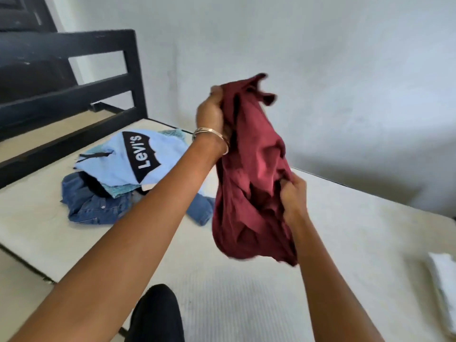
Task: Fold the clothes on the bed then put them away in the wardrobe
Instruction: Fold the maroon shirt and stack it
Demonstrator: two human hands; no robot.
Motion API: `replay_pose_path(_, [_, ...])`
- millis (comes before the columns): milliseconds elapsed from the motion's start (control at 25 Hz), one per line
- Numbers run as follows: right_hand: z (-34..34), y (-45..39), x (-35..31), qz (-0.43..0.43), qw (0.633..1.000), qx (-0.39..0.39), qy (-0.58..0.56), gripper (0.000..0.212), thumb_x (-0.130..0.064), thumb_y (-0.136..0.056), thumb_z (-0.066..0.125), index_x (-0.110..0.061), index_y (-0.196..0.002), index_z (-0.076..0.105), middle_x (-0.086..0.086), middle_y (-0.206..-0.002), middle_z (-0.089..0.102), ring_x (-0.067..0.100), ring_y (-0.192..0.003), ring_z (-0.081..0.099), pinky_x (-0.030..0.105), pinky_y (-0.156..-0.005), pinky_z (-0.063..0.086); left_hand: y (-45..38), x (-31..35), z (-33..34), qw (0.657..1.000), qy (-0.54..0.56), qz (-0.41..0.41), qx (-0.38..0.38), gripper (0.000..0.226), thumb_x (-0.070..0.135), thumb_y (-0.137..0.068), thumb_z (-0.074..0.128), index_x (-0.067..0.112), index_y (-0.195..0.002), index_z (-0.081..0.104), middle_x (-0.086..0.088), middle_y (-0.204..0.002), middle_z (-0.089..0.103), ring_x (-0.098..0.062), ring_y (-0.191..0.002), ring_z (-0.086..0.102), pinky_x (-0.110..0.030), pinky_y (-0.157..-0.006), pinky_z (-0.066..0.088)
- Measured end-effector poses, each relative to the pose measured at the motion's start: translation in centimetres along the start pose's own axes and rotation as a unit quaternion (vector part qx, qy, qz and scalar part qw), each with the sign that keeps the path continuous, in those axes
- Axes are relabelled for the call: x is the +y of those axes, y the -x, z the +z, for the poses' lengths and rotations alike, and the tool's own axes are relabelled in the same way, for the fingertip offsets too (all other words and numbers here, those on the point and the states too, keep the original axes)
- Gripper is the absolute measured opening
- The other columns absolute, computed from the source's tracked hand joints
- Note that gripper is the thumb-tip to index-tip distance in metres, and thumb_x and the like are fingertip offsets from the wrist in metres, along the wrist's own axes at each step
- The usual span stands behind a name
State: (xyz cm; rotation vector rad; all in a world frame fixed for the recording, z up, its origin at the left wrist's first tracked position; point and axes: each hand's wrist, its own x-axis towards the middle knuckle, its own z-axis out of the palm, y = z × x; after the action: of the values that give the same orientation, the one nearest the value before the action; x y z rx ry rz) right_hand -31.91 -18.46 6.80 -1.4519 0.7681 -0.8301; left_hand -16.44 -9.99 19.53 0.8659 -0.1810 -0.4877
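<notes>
A crumpled maroon garment (249,174) hangs in the air above the cream mattress (246,297). My left hand (212,112), with bangles on its wrist, grips the garment near its top edge. Lower down, my right hand (293,193) pinches its bunched right side. On the bed to the left lies a heap of clothes: a light blue T-shirt with a black logo (138,156) on top, a teal patterned piece (118,190) under it, and a blue denim item (96,206) at the bottom.
The black bed frame's slatted end (74,90) rises at the far left. A pale wall (320,58) runs along the bed's far side. Something white and folded (444,280) lies at the right edge of the mattress. My dark-clad knee (158,314) is at the bottom.
</notes>
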Motion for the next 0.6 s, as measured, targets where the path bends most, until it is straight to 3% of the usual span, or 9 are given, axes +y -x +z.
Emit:
replay_pose_path(80, [-5.8,0.6,-2.8,0.022,0.992,-0.104,0.065,0.018,-0.004,-0.091,0.061,-0.014,-0.084,0.074,0.006,-0.082,0.071,0.019,-0.075,0.063,0.038,-0.072,0.052,1.2,-0.8,0.8,0.989,-0.082,0.014,0.118,0.034,0.024,-0.1,0.048,-0.003,-0.088,0.065,-0.012,-0.084,0.068,-0.026,-0.081,0.063,-0.033,-0.069,0.049])
replay_pose_path(160, [-12.1,1.0,-4.7,0.098,0.956,-0.199,0.191,0.012,-0.008,-0.091,0.064,-0.01,-0.096,0.075,0.012,-0.094,0.074,0.029,-0.084,0.069,0.045,-0.082,0.057,1.7,-2.1,-0.1,0.935,-0.266,0.033,0.233,0.04,0.029,-0.097,0.047,-0.004,-0.111,0.063,-0.016,-0.115,0.066,-0.032,-0.11,0.058,-0.034,-0.085,0.041])
replay_pose_path(200, [-14.6,1.1,-5.4,0.13,0.931,-0.224,0.258,0.012,-0.008,-0.09,0.066,-0.007,-0.099,0.075,0.015,-0.096,0.075,0.033,-0.086,0.07,0.048,-0.083,0.058,1.7,-2.5,-1.2,0.915,-0.304,0.036,0.264,0.041,0.03,-0.094,0.048,-0.002,-0.115,0.062,-0.017,-0.121,0.064,-0.034,-0.114,0.056,-0.034,-0.087,0.042])
replay_pose_path(280, [-19.0,1.5,-6.2,0.162,0.881,-0.22,0.386,0.012,-0.008,-0.087,0.07,-0.003,-0.098,0.074,0.019,-0.096,0.074,0.039,-0.092,0.07,0.053,-0.085,0.057,1.9,-4.3,-3.4,0.902,-0.335,0.011,0.273,0.039,0.027,-0.09,0.049,0.001,-0.118,0.06,-0.017,-0.124,0.063,-0.036,-0.114,0.057,-0.032,-0.087,0.046])
replay_pose_path(360, [-20.4,1.4,-5.7,0.182,0.818,-0.22,0.499,0.005,-0.008,-0.082,0.073,-0.007,-0.087,0.075,0.016,-0.09,0.074,0.038,-0.091,0.069,0.05,-0.087,0.056,1.8,-6.1,-5.6,0.907,-0.353,-0.04,0.226,0.037,0.018,-0.094,0.045,0.0,-0.125,0.054,-0.018,-0.13,0.058,-0.036,-0.117,0.056,-0.018,-0.08,0.05])
replay_pose_path(400, [-20.7,1.4,-4.8,0.194,0.811,-0.2,0.514,0.005,-0.007,-0.078,0.074,-0.01,-0.082,0.075,0.014,-0.086,0.074,0.036,-0.089,0.069,0.047,-0.085,0.057,2.6,-7.0,-6.4,0.91,-0.358,-0.084,0.194,0.036,0.012,-0.097,0.044,-0.003,-0.129,0.052,-0.02,-0.132,0.055,-0.036,-0.119,0.054,-0.014,-0.076,0.047])
replay_pose_path(480, [-21.1,0.6,-2.0,0.174,0.863,-0.087,0.467,0.014,-0.007,-0.072,0.074,-0.014,-0.084,0.076,0.016,-0.091,0.073,0.038,-0.094,0.068,0.047,-0.083,0.057,3.0,-8.7,-7.7,0.926,-0.307,-0.142,0.167,0.035,0.015,-0.098,0.049,-0.004,-0.127,0.054,-0.021,-0.128,0.057,-0.036,-0.119,0.055,-0.027,-0.079,0.047])
replay_pose_path(560, [-21.4,0.2,0.6,0.126,0.902,0.1,0.401,0.036,-0.013,-0.075,0.077,-0.014,-0.11,0.068,0.017,-0.114,0.065,0.038,-0.111,0.06,0.045,-0.09,0.052,3.0,-10.8,-8.8,0.954,-0.246,-0.125,0.117,0.046,0.032,-0.093,0.058,0.003,-0.129,0.052,-0.013,-0.128,0.058,-0.034,-0.12,0.055,-0.035,-0.072,0.054])
replay_pose_path(600, [-21.7,0.2,1.8,0.113,0.885,0.154,0.424,0.047,-0.015,-0.079,0.076,-0.013,-0.123,0.058,0.017,-0.124,0.057,0.038,-0.118,0.053,0.046,-0.093,0.047,2.4,-12.3,-9.7,0.954,-0.245,-0.132,0.109,0.056,0.037,-0.088,0.062,0.007,-0.133,0.049,-0.01,-0.131,0.057,-0.034,-0.116,0.057,-0.036,-0.07,0.055])
